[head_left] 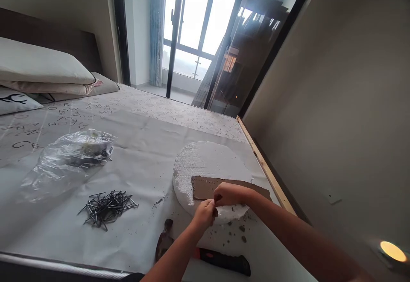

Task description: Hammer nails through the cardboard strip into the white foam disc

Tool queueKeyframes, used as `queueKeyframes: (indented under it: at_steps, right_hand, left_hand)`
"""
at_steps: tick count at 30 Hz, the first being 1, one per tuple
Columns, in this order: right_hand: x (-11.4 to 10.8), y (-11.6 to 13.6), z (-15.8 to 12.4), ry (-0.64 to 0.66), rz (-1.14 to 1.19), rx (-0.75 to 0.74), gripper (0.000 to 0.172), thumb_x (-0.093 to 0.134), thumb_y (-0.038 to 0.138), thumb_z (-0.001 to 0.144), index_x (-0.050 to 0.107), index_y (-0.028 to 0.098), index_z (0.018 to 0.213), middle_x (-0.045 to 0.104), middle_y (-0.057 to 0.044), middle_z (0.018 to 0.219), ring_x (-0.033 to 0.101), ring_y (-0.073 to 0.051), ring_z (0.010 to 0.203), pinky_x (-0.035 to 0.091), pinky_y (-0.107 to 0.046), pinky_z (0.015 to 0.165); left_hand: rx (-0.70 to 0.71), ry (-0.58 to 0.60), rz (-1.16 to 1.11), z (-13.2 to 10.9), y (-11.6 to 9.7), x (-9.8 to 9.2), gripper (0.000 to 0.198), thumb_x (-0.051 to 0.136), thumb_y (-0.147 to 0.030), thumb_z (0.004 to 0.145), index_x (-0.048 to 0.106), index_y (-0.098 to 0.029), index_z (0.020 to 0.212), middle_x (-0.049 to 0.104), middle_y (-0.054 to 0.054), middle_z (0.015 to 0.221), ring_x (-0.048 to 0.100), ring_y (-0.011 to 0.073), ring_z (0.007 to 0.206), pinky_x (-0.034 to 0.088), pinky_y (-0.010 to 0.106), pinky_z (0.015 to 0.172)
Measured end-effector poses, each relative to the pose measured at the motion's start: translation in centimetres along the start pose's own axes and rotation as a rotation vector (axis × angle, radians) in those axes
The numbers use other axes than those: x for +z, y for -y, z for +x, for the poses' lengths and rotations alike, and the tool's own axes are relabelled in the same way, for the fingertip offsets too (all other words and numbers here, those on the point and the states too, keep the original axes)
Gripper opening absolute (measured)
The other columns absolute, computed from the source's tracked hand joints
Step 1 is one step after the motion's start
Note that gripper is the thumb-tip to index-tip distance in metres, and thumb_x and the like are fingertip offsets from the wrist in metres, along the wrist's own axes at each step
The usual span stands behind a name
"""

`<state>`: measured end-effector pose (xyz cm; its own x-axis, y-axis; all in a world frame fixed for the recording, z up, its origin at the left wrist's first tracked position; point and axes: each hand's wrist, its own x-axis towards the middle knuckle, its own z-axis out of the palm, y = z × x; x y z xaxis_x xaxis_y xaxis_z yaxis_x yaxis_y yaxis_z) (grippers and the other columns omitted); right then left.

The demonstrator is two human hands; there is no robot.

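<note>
My left hand (205, 213) and my right hand (231, 193) meet at the front edge of a flat brown strip (205, 186), which looks like cardboard or clay. Both are closed in a pinch, fingertips touching. Whatever is between the fingers is too small or hidden to name. The strip lies on a round white foam disc (208, 158) with a rough, crumbly surface. Below my left forearm lies a claw hammer (224, 261) with a black and red handle, its middle covered by the arm. A pile of dark nails (110, 207) is to the left.
A clear plastic bag (77, 154) with dark contents lies behind the nails. Crumbs and small brown bits (242, 228) are scattered by the disc. A white sheet (144, 167) covers the bed, with pillows (41, 62) far left and a wooden rail (265, 167) along the right wall.
</note>
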<state>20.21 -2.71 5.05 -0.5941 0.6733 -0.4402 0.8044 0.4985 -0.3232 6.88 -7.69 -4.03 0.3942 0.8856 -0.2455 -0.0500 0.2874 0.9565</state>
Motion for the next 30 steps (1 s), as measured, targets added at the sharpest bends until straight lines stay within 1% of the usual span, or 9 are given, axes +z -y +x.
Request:
queueKeyframes:
  at_steps: [2,4,6,8,11,15,21,25,30]
  right_hand:
    - [-0.4,-0.5,0.2,0.005,-0.011,0.021,0.019,0.059,0.031,0.073,0.069,0.018,0.082,0.068,0.0,0.077,0.055,-0.011,0.063,0.036,-0.019,0.052]
    - [-0.8,-1.2,0.6,-0.049,-0.051,0.084,0.023,0.054,0.03,0.078,0.068,0.018,0.092,0.069,-0.003,0.088,0.058,-0.013,0.071,0.038,-0.019,0.056]
    - [-0.9,-1.9,1.5,-0.137,-0.119,0.176,0.026,0.045,0.022,0.083,0.065,0.014,0.098,0.067,-0.01,0.098,0.058,-0.016,0.082,0.039,-0.023,0.064]
    - [-0.6,-2.5,2.6,-0.189,-0.19,0.25,0.025,0.044,0.016,0.085,0.065,0.011,0.097,0.066,-0.014,0.1,0.058,-0.019,0.088,0.041,-0.026,0.071]
    - [0.2,-2.9,4.4,-0.19,-0.277,0.299,0.019,0.049,0.022,0.088,0.064,0.012,0.095,0.064,-0.01,0.101,0.059,-0.018,0.091,0.045,-0.032,0.079]
    - [1.1,-3.3,6.0,-0.156,-0.36,0.332,0.025,0.052,0.032,0.089,0.059,0.015,0.105,0.061,-0.006,0.108,0.059,-0.018,0.094,0.049,-0.04,0.083]
    - [0.8,-3.5,7.1,-0.09,-0.419,0.34,0.028,0.053,0.031,0.088,0.057,0.014,0.11,0.059,-0.008,0.111,0.059,-0.019,0.095,0.05,-0.039,0.081]
    - [0.1,-3.1,7.4,-0.058,-0.43,0.326,0.029,0.054,0.031,0.088,0.057,0.014,0.111,0.059,-0.008,0.111,0.059,-0.019,0.096,0.05,-0.039,0.081]
    - [-0.8,-2.5,7.6,-0.058,-0.425,0.326,0.022,0.053,0.031,0.088,0.06,0.017,0.104,0.061,-0.006,0.108,0.059,-0.018,0.094,0.05,-0.036,0.081]
  left_hand:
    - [0.007,-0.017,0.077,0.1,0.2,-0.2,0.043,0.035,-0.049,0.081,0.056,-0.014,0.067,0.042,-0.004,0.047,0.036,0.0087,0.041,0.027,0.022,0.044]
    - [0.064,-0.066,0.218,0.1,0.2,-0.4,0.04,0.038,-0.044,0.082,0.062,-0.013,0.071,0.051,0.0,0.053,0.046,0.0125,0.052,0.034,0.024,0.051]
    - [0.142,-0.126,0.381,0.0,0.1,-0.6,0.03,0.044,-0.036,0.08,0.065,-0.014,0.077,0.062,0.004,0.068,0.056,0.0173,0.068,0.039,0.027,0.062]
    - [0.226,-0.178,0.51,-0.2,0.1,-0.7,0.025,0.045,-0.025,0.078,0.067,-0.015,0.086,0.067,0.007,0.084,0.059,0.0204,0.082,0.042,0.029,0.073]
    - [0.344,-0.223,0.603,-0.3,0.0,-0.8,0.03,0.038,-0.017,0.082,0.066,-0.016,0.093,0.066,0.009,0.094,0.059,0.0203,0.091,0.043,0.032,0.081]
    - [0.426,-0.257,0.627,-0.2,-0.2,-1.0,0.033,0.033,-0.018,0.086,0.066,-0.017,0.092,0.064,0.009,0.092,0.059,0.0186,0.088,0.046,0.031,0.08]
    - [0.443,-0.284,0.622,0.3,-0.2,-1.4,0.035,0.031,-0.018,0.085,0.065,-0.016,0.096,0.063,0.01,0.097,0.06,0.0192,0.089,0.049,0.033,0.078]
    - [0.439,-0.312,0.654,0.8,0.2,-1.8,0.036,0.033,-0.016,0.083,0.065,-0.015,0.098,0.063,0.011,0.106,0.06,0.0203,0.097,0.048,0.036,0.086]
    - [0.34,-0.302,0.753,1.1,0.6,-2.2,0.04,0.035,-0.011,0.081,0.063,-0.011,0.108,0.061,0.013,0.118,0.055,0.0212,0.112,0.042,0.037,0.099]
